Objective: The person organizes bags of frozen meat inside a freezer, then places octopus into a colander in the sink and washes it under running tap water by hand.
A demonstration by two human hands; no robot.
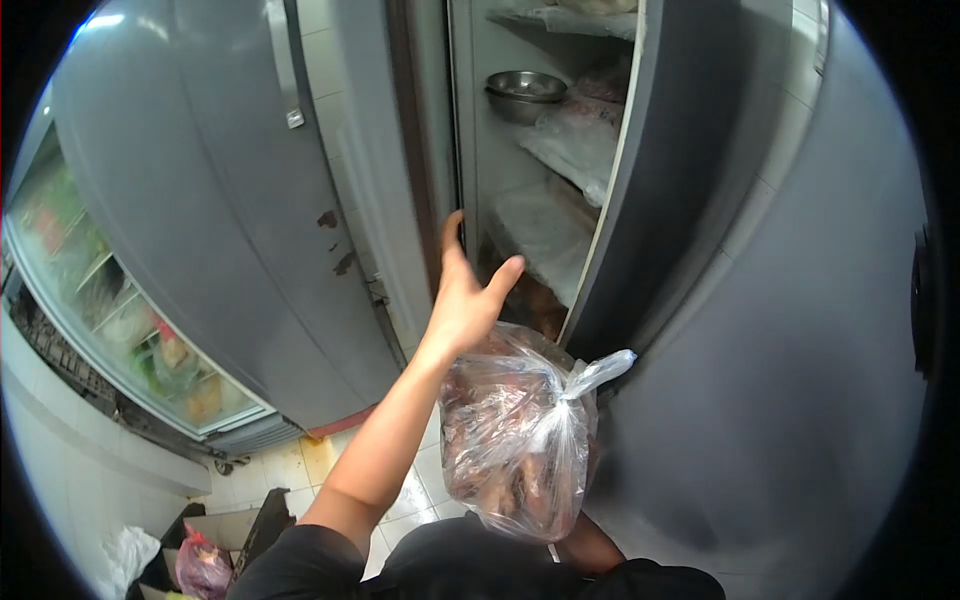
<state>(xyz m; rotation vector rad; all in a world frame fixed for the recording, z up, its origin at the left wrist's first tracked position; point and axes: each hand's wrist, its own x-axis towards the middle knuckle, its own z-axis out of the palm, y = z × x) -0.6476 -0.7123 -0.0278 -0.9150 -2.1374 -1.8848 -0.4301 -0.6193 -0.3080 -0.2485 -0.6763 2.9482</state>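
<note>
From the head view, one knotted clear plastic bag (520, 430) of brownish pieces sits before the person's body, below one open upright fridge (468, 120). Seemingly two nested metal bowls (526, 97) stand on a shelf inside, beside wrapped packages (575, 145). A grey cabinet (210, 200) is at the left, a large grey panel (770, 350) at the right; the bag covers part of the tiled floor (405, 500). The left hand (468, 305), thumb spread wide from the fingers, holds nothing near the fridge opening; the right hand is hidden behind the bag, its grip impossible to tell.
</note>
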